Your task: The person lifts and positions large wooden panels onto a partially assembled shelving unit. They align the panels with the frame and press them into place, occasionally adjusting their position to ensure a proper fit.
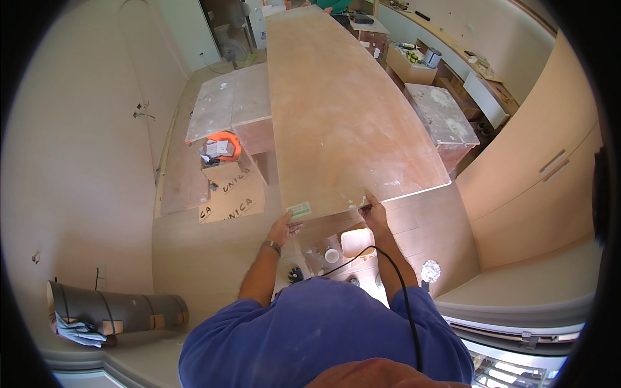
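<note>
A long wooden panel (pixel 349 116) stretches away from me, its pale dusty face upward. My left hand (pixel 283 228), below a wristwatch, is closed on the near left corner, beside a small green-and-white label (pixel 299 210). Around the near edge, further right, my right hand (pixel 372 212) is closed too, thumb on top and fingers partly hidden underneath. At the far end another person in a green top (pixel 333 5) has a hand close to the panel; whether it grips the panel is too small to tell.
Work boxes stand on both sides, a wide one (pixel 226 103) left and a paint-spotted one (pixel 443 113) right. An orange item (pixel 226 145) lies on a carton at left. Below the panel are a white tub (pixel 358 242) and a cup (pixel 332 255). A grey roll (pixel 123 310) lies lower left.
</note>
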The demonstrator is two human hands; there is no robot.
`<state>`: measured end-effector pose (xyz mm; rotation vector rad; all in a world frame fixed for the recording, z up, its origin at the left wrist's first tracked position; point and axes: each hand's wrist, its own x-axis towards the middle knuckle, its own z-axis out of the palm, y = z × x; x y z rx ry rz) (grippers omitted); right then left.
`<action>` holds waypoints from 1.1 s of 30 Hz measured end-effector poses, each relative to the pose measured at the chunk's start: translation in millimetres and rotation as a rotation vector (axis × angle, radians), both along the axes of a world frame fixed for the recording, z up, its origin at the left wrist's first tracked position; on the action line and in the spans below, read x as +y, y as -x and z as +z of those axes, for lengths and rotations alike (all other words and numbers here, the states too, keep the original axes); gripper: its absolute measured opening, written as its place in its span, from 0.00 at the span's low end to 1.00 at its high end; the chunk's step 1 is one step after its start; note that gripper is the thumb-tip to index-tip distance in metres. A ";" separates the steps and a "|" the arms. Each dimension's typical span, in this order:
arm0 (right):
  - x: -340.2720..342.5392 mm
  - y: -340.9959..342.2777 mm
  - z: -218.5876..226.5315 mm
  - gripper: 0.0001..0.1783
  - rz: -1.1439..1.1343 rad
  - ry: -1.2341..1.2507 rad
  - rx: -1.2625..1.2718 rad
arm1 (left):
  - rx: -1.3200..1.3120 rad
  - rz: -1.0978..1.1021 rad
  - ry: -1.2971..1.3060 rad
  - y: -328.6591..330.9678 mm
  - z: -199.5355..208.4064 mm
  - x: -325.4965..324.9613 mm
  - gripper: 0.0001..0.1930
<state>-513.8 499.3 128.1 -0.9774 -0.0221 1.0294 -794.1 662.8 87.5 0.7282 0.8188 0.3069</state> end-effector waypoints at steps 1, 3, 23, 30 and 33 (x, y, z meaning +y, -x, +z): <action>-1.0 -2.7 -2.1 0.10 0.001 0.000 0.001 | -0.005 0.010 0.002 -2.5 -0.1 -1.0 0.27; -1.5 -5.5 -6.4 0.10 0.001 -0.002 0.005 | 0.018 -0.003 -0.009 -3.9 0.7 -2.2 0.27; 0.7 2.9 0.5 0.11 -0.062 -0.027 -0.002 | -0.028 0.001 0.016 -0.5 12.0 -4.2 0.22; 1.7 3.4 1.0 0.13 -0.080 -0.024 0.000 | -0.031 0.004 0.025 -0.6 9.4 -2.9 0.22; -0.2 2.8 2.9 0.14 -0.063 -0.036 -0.013 | -0.043 0.004 0.034 -1.4 10.5 -5.3 0.22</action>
